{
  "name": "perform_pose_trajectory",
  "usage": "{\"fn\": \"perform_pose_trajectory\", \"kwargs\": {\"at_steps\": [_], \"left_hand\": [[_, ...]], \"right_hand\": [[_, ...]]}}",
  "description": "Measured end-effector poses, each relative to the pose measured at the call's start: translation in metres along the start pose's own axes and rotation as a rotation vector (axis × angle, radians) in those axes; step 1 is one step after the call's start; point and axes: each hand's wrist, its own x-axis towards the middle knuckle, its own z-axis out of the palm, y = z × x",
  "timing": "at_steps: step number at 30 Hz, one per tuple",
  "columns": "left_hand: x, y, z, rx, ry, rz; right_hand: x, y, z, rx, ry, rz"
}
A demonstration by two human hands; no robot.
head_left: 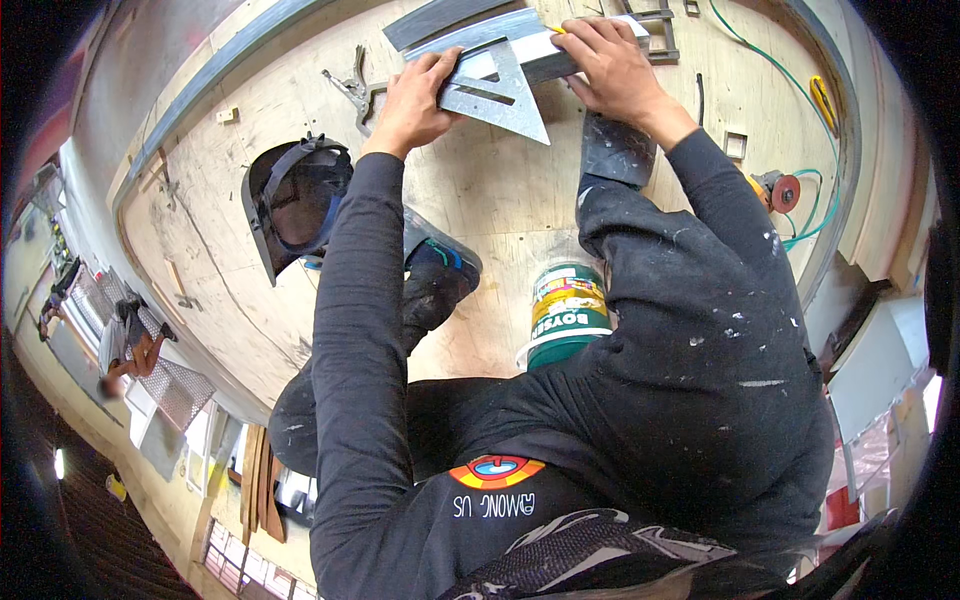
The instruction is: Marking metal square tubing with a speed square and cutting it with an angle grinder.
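Observation:
A grey metal speed square [518,118] with cut-out slots lies against a flat metal bar [530,48] at the top of the view. My left hand [415,100] grips the square's left edge, thumb and fingers pressed on it. Over the bar's right part bends my right hand [615,75]; a thin yellow pencil [557,30] shows at its fingertips, pointing toward the square. The pencil is mostly hidden by the fingers. Another dark metal strip [435,22] lies just beyond the bar.
Locking pliers [355,88] and a dark face shield [295,200] lie on the plywood [520,200] to the left. A paint bucket [568,315] stands between my legs. At right are an angle grinder [775,190], a green hose [780,62] and a yellow cutter [823,104]. Another person [140,345] is far left.

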Motion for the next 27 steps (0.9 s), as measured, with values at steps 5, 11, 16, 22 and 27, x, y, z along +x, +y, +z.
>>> {"fn": "perform_pose_trajectory", "kwargs": {"at_steps": [5,11,16,22,27], "left_hand": [[0.005,0.01,-0.002,0.027,-0.002,0.014],[0.003,0.007,0.0,0.03,0.02,0.021],[0.001,0.006,0.002,0.055,0.025,0.01],[0.002,0.01,0.004,0.076,0.037,0.006],[0.0,0.009,0.005,0.075,0.047,-0.006]], "right_hand": [[0.016,0.007,-0.007,0.407,0.014,0.015],[0.043,-0.014,-0.008,0.493,-0.335,0.3],[0.052,-0.022,-0.001,0.395,-0.359,0.246],[0.068,-0.017,0.019,0.263,-0.401,0.34],[0.067,-0.018,0.014,0.303,-0.402,0.329]]}}
